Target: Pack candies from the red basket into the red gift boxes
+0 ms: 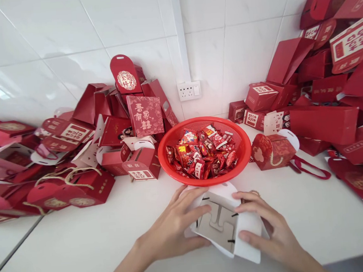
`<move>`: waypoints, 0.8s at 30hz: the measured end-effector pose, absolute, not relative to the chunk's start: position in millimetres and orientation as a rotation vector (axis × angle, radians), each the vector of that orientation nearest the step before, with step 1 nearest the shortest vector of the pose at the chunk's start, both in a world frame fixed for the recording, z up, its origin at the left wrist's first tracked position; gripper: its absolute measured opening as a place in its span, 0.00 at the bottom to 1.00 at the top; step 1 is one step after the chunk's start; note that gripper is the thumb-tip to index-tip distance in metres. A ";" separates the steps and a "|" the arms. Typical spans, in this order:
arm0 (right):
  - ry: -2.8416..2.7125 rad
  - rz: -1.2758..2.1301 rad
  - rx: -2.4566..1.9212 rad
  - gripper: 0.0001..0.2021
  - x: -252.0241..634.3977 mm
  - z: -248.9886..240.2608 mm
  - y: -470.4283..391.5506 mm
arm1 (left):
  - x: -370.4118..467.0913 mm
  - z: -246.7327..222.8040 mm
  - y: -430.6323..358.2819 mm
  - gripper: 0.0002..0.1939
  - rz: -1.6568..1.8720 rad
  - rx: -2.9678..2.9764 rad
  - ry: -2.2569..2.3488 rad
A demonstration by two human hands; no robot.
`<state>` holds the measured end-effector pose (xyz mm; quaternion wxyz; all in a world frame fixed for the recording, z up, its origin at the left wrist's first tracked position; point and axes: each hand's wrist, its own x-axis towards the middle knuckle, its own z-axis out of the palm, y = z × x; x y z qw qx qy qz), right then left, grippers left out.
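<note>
Close to the table's front, a small paper box [219, 225] stands open at the top, its white inside and grey interlocked bottom flaps facing up. Dark cord ends or tabs poke through its inner walls. My left hand [176, 224] grips the box's left side, fingers over the far edge and thumb low. On the right, my right hand [268, 225] holds a white side flap between fingers and thumb. Just beyond the box, touching or nearly touching it, is a red plastic basket [247, 145] of wrapped candies [201, 153]. The box's outer faces are mostly hidden.
Red gift boxes [88, 187] crowd the left side, some with rope handles. Another heap of red boxes [323, 125] rises on the right. One floral red box [270, 150] stands right of the basket. Behind are a tiled wall and a socket [189, 91].
</note>
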<state>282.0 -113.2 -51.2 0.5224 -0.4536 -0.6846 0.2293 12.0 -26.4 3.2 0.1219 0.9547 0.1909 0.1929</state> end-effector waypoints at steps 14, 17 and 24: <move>-2.166 0.346 -1.186 0.16 322.8 50.8 14.9 | 15.9 61.5 2.6 0.14 0.738 2.687 0.575; -2.355 0.888 -1.237 0.17 311.9 50.4 61.5 | 36.1 67.2 34.5 0.11 0.746 2.555 0.566; -2.096 1.040 -1.204 0.08 310.5 36.7 97.9 | 62.7 54.4 107.4 0.11 0.508 2.492 0.665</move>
